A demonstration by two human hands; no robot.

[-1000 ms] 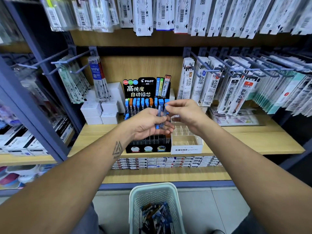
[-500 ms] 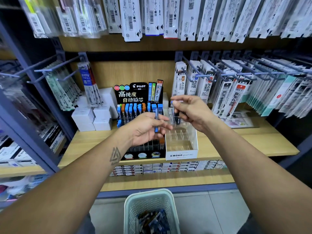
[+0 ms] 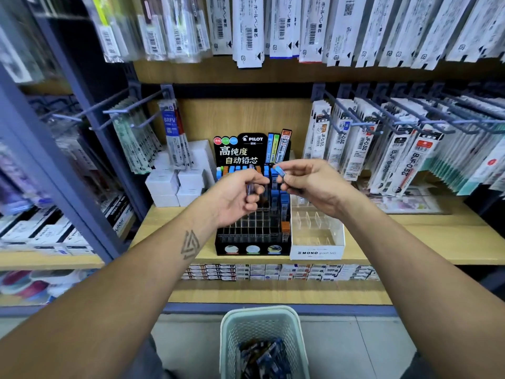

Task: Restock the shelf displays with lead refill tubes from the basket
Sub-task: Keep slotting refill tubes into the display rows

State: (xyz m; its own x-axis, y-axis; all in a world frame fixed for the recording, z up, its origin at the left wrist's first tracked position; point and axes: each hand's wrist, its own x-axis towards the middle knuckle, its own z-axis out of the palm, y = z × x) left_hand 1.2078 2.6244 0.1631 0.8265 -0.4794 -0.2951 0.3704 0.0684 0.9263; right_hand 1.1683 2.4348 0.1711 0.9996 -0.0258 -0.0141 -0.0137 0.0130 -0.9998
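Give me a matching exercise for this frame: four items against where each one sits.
Items:
1. blue-capped lead tube
2. black Pilot display
3. Mono graph tray
4. pale green basket

Places:
A. on the floor below the shelves
B. pinched in the right hand
C. on the shelf, right of the black rack
D. on the shelf, behind the left hand

Pairs: 1-B, 2-D, 3-C, 4-A

— What sort of place is this?
— A stationery shop. Barcoded refill packets [image 3: 247, 31] hang in rows from metal pegs [image 3: 352, 113].
— Anything else?
— A branded Pilot lead display [image 3: 240, 149] and a Mono display box [image 3: 317, 251] stand on a wooden shelf [image 3: 410, 236], above rows of small boxed stock [image 3: 273, 272].
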